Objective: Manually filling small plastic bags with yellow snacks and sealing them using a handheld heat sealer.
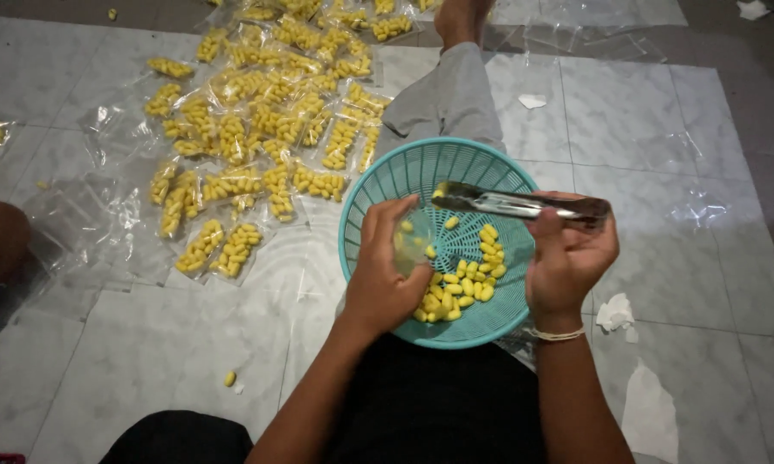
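A teal plastic basket (378, 185) rests on my lap and holds a heap of small yellow oval pieces (466, 279). My left hand (385, 271) reaches into the basket and pinches a small clear plastic bag (411, 242) with a few yellow pieces in it. My right hand (567, 258) grips metal tongs (507, 204) held level above the basket, their tips pointing left toward the bag's mouth.
Many clear bags filled with yellow pieces (262, 129) lie spread on the pale tiled floor at upper left, with empty clear bags (86, 215) beside them. My leg (447, 94) stretches forward. Torn white paper scraps (615, 314) lie at right. One loose yellow piece (230, 378) sits at lower left.
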